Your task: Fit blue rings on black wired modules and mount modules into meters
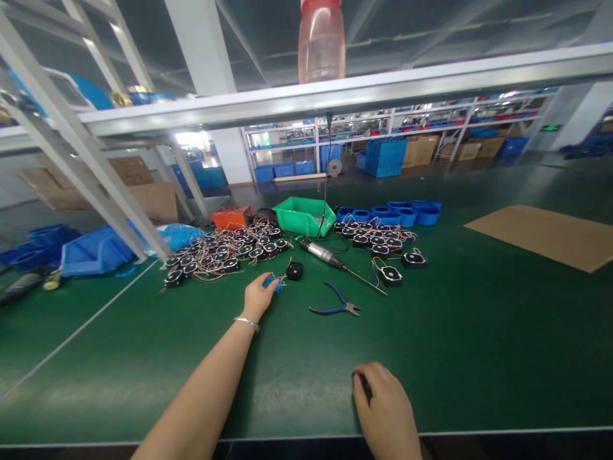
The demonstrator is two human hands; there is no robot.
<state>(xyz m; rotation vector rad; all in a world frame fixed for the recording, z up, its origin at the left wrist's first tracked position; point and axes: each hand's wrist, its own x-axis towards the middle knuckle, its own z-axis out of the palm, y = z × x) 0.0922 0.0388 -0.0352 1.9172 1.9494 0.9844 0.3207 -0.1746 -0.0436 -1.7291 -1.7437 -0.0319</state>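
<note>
Bottle [322, 48]: top cut off by upper edge. Blue part [274, 285]: partly hidden by left hand [259, 296]. Green bin [293, 221]: contents too small to identify.

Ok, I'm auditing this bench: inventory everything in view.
Workbench: one, green, foreground
Small part: one, blue, in left hand
Wired motors: many, black and silver, two piles plus loose
Diagonal cutters: one, blue handles, centre
Electric screwdriver: one, silver and black, behind cutters
Parts bin: one, green, back centre
Box: one, orange, left of parts bin
Rounded containers: several, blue, behind right pile
Bins: several, blue, far left
Plastic bag: one, blue, beside left pile
Cardboard sheet: one, brown, right
Bottle: one, pink, overhead shelf
Cartons: several, brown, background
Crates: several, blue, background
Metal frame: one, white, left
Bracelet: one, silver, left forearm
Left hand: one, bare, centre
Right hand: one, bare, near front edge
</note>
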